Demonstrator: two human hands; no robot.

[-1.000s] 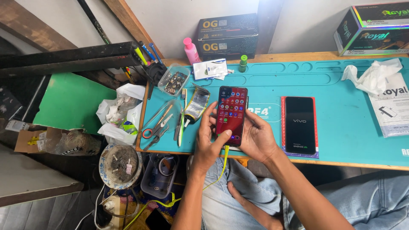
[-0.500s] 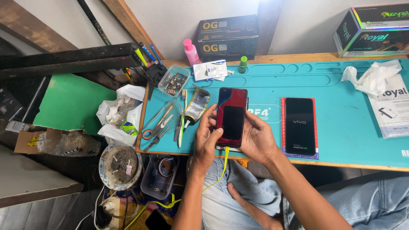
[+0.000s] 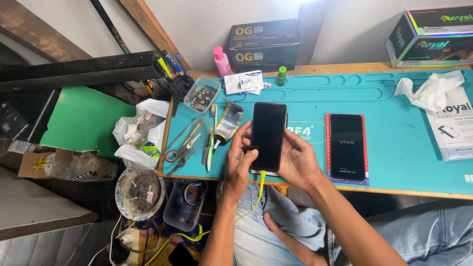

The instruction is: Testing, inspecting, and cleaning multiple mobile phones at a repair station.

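While a clear plastic tub (image 3: 203,96) holds small metal parts, both hands' grip, left hand (image 3: 240,166) and right hand (image 3: 299,162), stays clamped on a dark-screened black slab phone (image 3: 268,136) trailing a yellow cable (image 3: 259,189).

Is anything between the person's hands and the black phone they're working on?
No. Both the left hand and the right hand already grip the black rectangular phone by its sides, left thumb on the dark screen. Only a yellow-green cable hangs from its bottom edge, below the fingers.

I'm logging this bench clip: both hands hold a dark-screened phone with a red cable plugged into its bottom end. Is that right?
Not quite. The head view shows the cable is yellow-green, not red. The rest stands: left hand and right hand hold the phone, its screen dark.
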